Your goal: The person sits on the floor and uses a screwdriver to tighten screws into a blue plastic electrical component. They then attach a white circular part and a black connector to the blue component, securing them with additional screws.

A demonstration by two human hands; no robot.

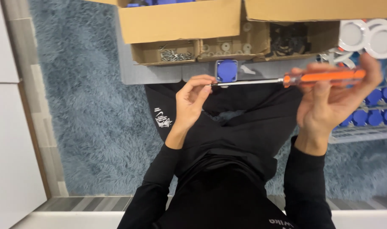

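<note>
Blue rug (87, 118) below, two hands (191, 99) grip one orange screwdriver (287, 79).

A large brown cardboard box (180, 19) stands on the floor at the top of the view, its flap folded out toward the person. To its right lies a second brown cardboard flap (316, 9), reaching toward the top right corner. Beneath the flaps sits a low brown cardboard tray (227, 57) split into three compartments: the left holds silver screws, the middle pale washers, the right black parts. A small white printed mark (163, 118) shows on the black trouser leg.
</note>
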